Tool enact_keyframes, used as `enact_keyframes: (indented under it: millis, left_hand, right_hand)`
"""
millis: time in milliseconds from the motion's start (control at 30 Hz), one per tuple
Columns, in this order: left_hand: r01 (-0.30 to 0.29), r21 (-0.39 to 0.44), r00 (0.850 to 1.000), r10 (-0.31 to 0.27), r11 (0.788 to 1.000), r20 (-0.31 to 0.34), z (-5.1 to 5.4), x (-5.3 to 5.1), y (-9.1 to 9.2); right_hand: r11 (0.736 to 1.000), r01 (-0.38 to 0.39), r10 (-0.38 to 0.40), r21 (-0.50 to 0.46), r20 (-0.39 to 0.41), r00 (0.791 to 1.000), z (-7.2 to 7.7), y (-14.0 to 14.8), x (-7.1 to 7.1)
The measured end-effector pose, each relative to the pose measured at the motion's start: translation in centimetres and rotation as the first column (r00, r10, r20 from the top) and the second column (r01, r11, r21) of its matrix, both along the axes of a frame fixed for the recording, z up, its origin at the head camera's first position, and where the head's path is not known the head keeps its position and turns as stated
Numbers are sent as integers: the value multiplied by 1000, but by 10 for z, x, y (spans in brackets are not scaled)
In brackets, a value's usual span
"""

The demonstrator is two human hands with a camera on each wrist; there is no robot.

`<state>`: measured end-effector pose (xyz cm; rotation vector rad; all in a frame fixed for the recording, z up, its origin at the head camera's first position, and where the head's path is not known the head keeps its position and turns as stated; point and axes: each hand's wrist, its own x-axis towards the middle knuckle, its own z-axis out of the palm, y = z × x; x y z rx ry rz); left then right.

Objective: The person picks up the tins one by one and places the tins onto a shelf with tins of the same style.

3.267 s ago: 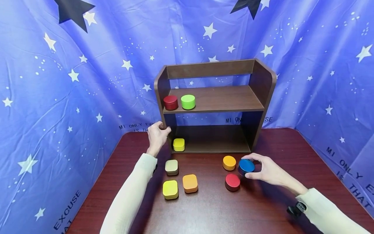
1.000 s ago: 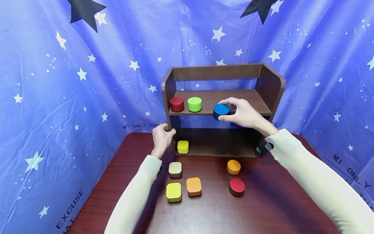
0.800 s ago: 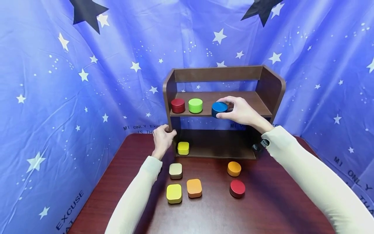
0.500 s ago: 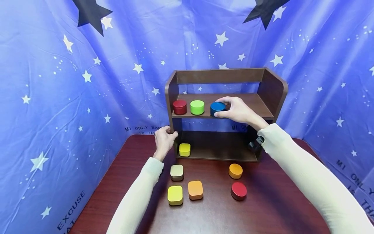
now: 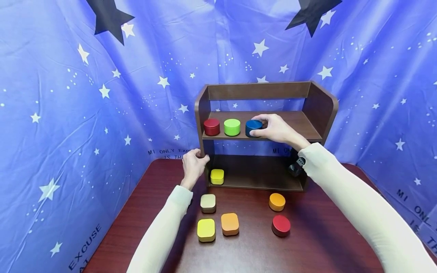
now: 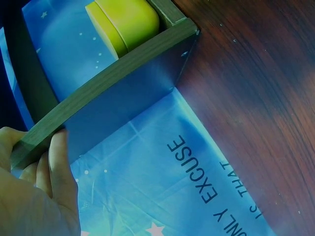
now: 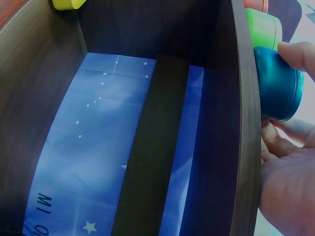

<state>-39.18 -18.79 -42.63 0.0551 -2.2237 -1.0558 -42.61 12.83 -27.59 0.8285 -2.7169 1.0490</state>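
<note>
My right hand (image 5: pixel 278 129) grips a round blue tin (image 5: pixel 253 128) at the front of the upper shelf, thumb on its near side. In the right wrist view the blue tin (image 7: pixel 278 84) stands on the shelf board, beside the green tin (image 7: pixel 264 28). Left of it on that shelf are a round green tin (image 5: pixel 232 127) and a round dark red tin (image 5: pixel 211 127). My left hand (image 5: pixel 194 166) holds the left side panel of the brown shelf unit (image 5: pixel 259 90), the thumb on one face and fingers on the other, as the left wrist view shows.
A square yellow tin (image 5: pixel 217 176) sits at the lower shelf's left end. On the table (image 5: pixel 252 250) lie a beige tin (image 5: pixel 208 203), a yellow tin (image 5: pixel 206 230), an orange square tin (image 5: pixel 230 224), a round orange tin (image 5: pixel 277 202) and a round red tin (image 5: pixel 281 225). A star-patterned curtain (image 5: pixel 164 113) hangs behind.
My right hand has carried the blue tin from the table up and leftward onto the upper shelf, beside the green tin. The left hand has stayed on the side panel.
</note>
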Motion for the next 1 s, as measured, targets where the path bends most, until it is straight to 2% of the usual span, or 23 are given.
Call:
enact_keyframes:
  millis: [333,1000]
  left_hand:
    - [3,1,1000,-3,1000,14,-6,2,2]
    - [-8,12,1000,8,1000,8,-1,-1,0]
  right_hand:
    - [1000,1,-1,15,14,1000,-6,0,-3]
    - [1000,-1,1,7,23,1000,1,1,0]
